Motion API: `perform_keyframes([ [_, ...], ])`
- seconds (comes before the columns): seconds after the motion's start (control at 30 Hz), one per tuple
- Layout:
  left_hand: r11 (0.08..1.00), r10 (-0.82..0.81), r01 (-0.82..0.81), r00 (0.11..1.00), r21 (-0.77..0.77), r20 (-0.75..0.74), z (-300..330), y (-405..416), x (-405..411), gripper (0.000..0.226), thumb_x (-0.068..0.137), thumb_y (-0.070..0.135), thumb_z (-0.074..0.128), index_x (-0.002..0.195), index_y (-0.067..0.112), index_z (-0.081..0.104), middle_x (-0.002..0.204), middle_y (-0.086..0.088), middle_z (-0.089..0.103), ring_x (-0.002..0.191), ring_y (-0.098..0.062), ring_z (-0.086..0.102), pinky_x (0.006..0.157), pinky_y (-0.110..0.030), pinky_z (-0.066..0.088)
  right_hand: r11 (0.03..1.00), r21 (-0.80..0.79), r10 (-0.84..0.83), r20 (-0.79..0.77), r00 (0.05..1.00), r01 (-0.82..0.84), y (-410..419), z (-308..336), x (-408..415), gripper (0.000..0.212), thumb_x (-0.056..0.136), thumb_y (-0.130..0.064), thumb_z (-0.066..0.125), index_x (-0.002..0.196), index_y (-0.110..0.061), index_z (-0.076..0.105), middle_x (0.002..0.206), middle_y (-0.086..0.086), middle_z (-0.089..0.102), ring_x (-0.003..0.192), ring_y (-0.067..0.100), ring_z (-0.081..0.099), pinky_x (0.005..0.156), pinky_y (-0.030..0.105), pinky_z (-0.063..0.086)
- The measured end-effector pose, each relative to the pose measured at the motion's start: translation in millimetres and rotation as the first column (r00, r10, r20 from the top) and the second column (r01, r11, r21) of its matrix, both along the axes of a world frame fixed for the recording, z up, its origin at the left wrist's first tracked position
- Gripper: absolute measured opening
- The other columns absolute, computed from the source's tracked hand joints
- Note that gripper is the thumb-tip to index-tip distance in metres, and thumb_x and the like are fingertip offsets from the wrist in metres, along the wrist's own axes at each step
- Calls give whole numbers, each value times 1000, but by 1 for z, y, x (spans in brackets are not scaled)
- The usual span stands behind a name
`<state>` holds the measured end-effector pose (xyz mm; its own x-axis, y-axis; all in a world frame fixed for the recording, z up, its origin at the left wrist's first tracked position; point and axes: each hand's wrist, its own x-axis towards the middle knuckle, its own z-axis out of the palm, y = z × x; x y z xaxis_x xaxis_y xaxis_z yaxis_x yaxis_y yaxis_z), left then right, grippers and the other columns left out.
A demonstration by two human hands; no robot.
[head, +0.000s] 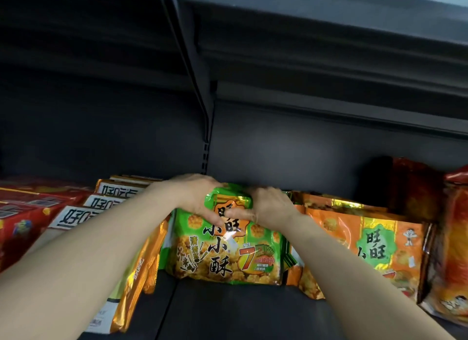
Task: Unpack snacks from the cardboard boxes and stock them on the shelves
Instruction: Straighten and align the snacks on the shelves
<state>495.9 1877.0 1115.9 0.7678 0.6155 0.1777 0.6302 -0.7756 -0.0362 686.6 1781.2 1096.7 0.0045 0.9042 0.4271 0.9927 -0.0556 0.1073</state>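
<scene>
Both hands pinch the top edge of the green snack bag (228, 248): the left hand (195, 198) and the right hand (268, 205) nearly touch. The bag stands upright on the dark shelf (228, 312), with bare shelf in front. Orange bags (367, 251) stand just right, gold packs (141, 271) left. It reads "旺旺 小小酥" and a big "7".
</scene>
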Motion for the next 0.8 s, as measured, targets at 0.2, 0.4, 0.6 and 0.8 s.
perform_keyframes([
  [0.2,998,56,-54,997,41,-48,6,4,-4,107,44,94,64,128,29,54,121,7,58,108,-17,57,92,-37,52,993,72,-95,39,995,92,-2,-2,-1,93,69,-93,41,119,-16,57,119,11,63,115,34,58,93,42,47],
  [0.4,990,137,-138,982,3,-128,5,1,-14,124,38,99,49,145,37,39,125,4,49,114,-19,50,97,-37,47,989,-7,-146,30,989,146,-4,0,-7,95,73,-91,42,138,-21,46,132,11,58,126,34,49,102,44,41],
  [0.6,972,236,-232,961,44,-146,16,-15,-20,102,52,97,50,128,30,59,119,5,62,107,-19,60,93,-37,51,969,-104,-221,25,975,222,-8,10,-11,101,69,-93,42,133,-15,56,130,12,59,128,33,45,109,44,37],
  [0.8,957,-9,-25,993,288,117,2,-32,-36,87,61,70,77,135,39,43,132,13,47,123,-16,45,93,-34,44,948,314,3,129,992,-43,-21,-9,-17,73,76,-77,58,123,-20,59,118,4,59,115,29,52,93,44,42],
])
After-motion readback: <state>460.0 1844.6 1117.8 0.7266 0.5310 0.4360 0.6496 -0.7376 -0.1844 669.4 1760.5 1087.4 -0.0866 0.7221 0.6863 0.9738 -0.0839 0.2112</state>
